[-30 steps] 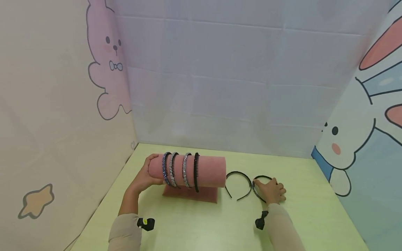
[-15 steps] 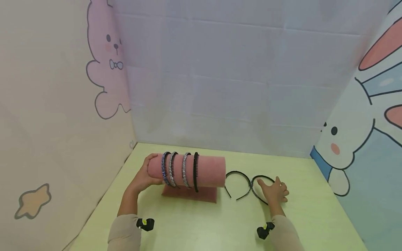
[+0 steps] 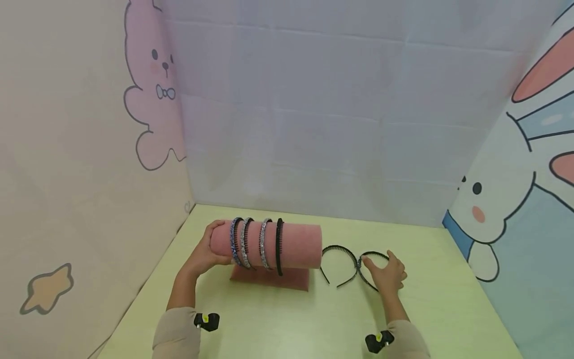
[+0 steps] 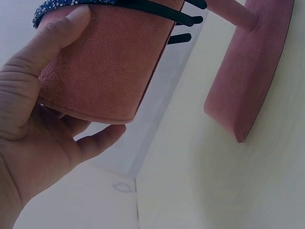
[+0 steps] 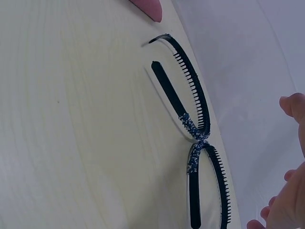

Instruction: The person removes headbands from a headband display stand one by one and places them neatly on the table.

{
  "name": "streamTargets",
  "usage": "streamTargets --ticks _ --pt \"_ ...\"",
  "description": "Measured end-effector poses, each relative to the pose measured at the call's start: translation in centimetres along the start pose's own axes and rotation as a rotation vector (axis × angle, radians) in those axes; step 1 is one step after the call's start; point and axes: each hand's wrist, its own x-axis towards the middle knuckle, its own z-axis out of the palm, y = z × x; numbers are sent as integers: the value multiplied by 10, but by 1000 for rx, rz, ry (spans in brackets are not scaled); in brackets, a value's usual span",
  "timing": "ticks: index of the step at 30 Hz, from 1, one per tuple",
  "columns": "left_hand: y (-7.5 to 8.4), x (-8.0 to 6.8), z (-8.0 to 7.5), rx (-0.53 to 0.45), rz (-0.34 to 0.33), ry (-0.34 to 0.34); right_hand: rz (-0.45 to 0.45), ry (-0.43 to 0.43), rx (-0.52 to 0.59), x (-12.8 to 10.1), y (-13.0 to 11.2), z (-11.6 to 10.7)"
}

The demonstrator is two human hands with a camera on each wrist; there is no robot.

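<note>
A pink padded headband stand point(image 3: 305, 247) has a horizontal roll above a flat base point(image 3: 269, 279). My left hand point(image 3: 203, 255) grips the roll's left end, the thumb along its surface in the left wrist view. Around the roll sit several headbands, including a blue glittery one point(image 3: 233, 242) and a black one point(image 3: 279, 247). Two dark toothed headbands with glittery bands lie on the table to the right, touching side by side: a left one point(image 5: 193, 81) and a right one point(image 5: 220, 176). Over the right one hovers my right hand point(image 3: 389, 275), its thumb and fingers apart, holding nothing.
The pale table point(image 3: 278, 324) meets a white cloth wall point(image 3: 287, 164) at the back. Cloth walls with printed cartoon animals stand at both sides. Each wrist carries a small black camera mount, such as the right one point(image 3: 379, 341).
My right hand has drawn off the right headband, its thumb and fingers spreading, then shifted slightly left. The left hand, the stand and both loose headbands look unmoved.
</note>
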Motion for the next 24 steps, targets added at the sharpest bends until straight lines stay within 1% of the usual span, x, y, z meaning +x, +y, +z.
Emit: streamTargets --ticks 4,7,11,14,18,24 --pt "0 1 -1 -5 -12 -2 -13 -24 33 -4 -10 -2" --pt "1 1 -1 -9 -28 -6 -23 -47 33 -8 -18 -3" --pt "2 2 -1 2 -23 -2 -59 -81 55 -13 -30 -3" --pt "3 2 -1 9 -19 -2 -77 -116 100 -16 -40 -3" --pt "4 1 -1 5 -30 -3 -93 -164 138 -19 -51 -2" --pt "3 0 -1 3 -31 -5 -150 -190 187 -24 -64 0"
